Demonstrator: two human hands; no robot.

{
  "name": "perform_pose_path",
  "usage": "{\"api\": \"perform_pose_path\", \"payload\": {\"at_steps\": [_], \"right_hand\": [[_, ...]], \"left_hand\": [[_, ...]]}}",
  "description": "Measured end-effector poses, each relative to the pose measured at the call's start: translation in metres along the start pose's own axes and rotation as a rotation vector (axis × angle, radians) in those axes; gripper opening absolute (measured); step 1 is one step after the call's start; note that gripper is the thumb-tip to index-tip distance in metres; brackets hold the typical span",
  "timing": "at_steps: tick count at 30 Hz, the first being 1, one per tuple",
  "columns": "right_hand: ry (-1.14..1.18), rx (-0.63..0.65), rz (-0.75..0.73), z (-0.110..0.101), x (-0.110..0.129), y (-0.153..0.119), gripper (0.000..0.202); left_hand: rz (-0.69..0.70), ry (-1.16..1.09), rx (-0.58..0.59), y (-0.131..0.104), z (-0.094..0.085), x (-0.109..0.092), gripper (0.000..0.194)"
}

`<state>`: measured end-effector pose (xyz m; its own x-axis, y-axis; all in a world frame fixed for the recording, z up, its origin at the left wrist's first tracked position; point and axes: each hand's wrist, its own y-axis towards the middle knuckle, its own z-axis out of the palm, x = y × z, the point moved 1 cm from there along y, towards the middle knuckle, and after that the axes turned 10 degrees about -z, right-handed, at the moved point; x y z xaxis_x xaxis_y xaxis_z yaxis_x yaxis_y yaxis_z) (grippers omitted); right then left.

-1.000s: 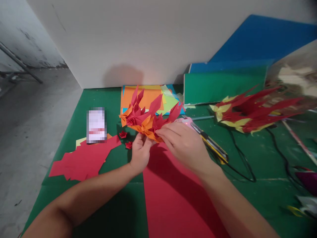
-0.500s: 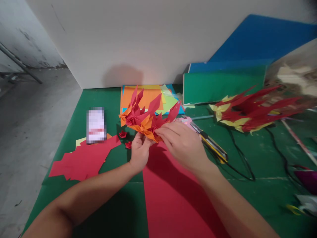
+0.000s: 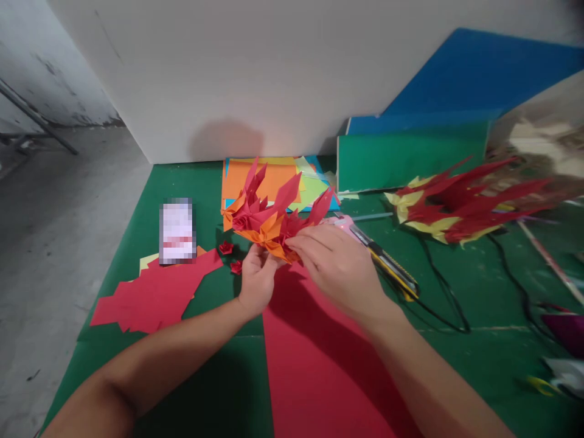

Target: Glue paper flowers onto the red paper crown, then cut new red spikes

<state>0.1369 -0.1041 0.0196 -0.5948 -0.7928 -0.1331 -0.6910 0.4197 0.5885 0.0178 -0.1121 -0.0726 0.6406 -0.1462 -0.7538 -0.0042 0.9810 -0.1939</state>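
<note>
The left hand (image 3: 258,283) and right hand (image 3: 342,267) pinch the folded paper piece (image 3: 268,230), its right part partly hidden; a purple object (image 3: 566,331) is cut off.

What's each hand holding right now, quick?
Left hand: closed, holding the paper decoration from below.
Right hand: closed, pinching the paper decoration's right side.

free tabletop (image 3: 182,180) beyond phone (image 3: 177,228), cutter (image 3: 387,267) right of hands (image 3: 340,271), white board (image 3: 274,73) behind
</note>
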Motion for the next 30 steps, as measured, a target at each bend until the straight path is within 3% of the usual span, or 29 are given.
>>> {"api": "perform_pose_path", "payload": {"at_steps": [30], "right_hand": [[0.002,-0.008,-0.008,-0.0023,0.0006,0.0027,0.025]], "left_hand": [[0.002,0.014,-0.010,-0.0031,0.0009,0.0006,0.038]]}}
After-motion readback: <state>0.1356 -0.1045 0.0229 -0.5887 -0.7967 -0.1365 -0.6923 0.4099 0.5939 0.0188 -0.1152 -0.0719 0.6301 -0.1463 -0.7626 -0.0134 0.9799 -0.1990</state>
